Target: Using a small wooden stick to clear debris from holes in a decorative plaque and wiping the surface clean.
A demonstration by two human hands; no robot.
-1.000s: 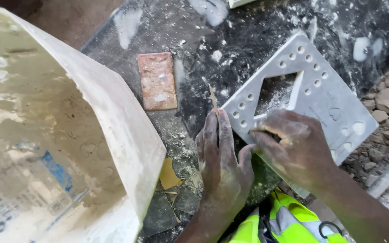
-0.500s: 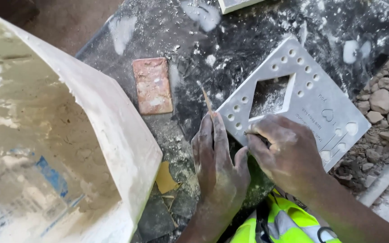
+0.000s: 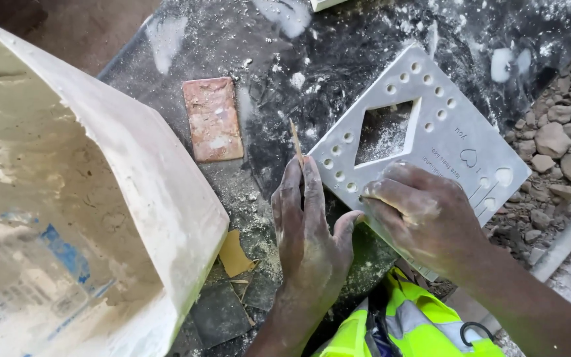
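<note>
Head view: the left hand (image 3: 308, 221) lies flat on the dark slab (image 3: 338, 53), fingers straight and together, with a thin stick (image 3: 295, 140) pinched between two fingertips and pointing away. Just right of it, thumb touching, the right hand (image 3: 418, 215) curls closed over the near edge of the white plate (image 3: 444, 132). A reddish tile (image 3: 213, 119) lies well left of the stick; a pale sack (image 3: 67, 198) stands farther left.
</note>
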